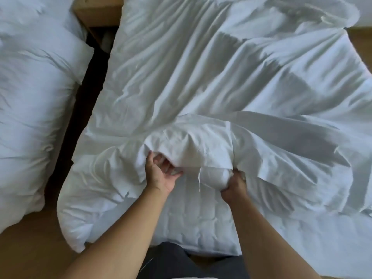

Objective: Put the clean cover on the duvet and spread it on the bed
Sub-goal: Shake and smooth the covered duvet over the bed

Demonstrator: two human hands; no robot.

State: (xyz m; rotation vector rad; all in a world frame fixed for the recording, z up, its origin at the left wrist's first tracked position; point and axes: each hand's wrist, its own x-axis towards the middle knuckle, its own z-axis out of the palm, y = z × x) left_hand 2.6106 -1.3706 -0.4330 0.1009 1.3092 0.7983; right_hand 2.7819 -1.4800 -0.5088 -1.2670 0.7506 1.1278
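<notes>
**Bare end of the duvet lies on your side of the hem**

Your grip sits on the bunched hem of the cover (201, 146), which runs from left to right in front of you. The duvet (191, 224) runs lengthwise away from you, its long axis leaning a little to the right toward the far end. Everything beyond the hem looks to be inside the cover. The quilted near end is bare and lies between the hem and your body. So the pull, as I judge it, has to come straight back toward you along that axis, not sideways.

Your right hand (234, 185) is clenched around a gathered wad of the cover at the hem, with a rounded bulge of filling pressed against it. Your left hand (161, 174) lies palm up at the mouth of the cover, fingers loosely bent beneath the fold. Whether it actually pinches cloth cannot be told from this view. A thin loose tie (199, 181) hangs from the hem between the two hands.

The mouth of the cover opens toward you. The duvet's near left corner (70, 224) bulges out well to the left of your left hand, so that hand is the nearer one to it. The near right side is hidden under loose cover cloth. A second heap of white bedding (30, 117) lies apart on the left, across a dark gap (84, 97).
</notes>
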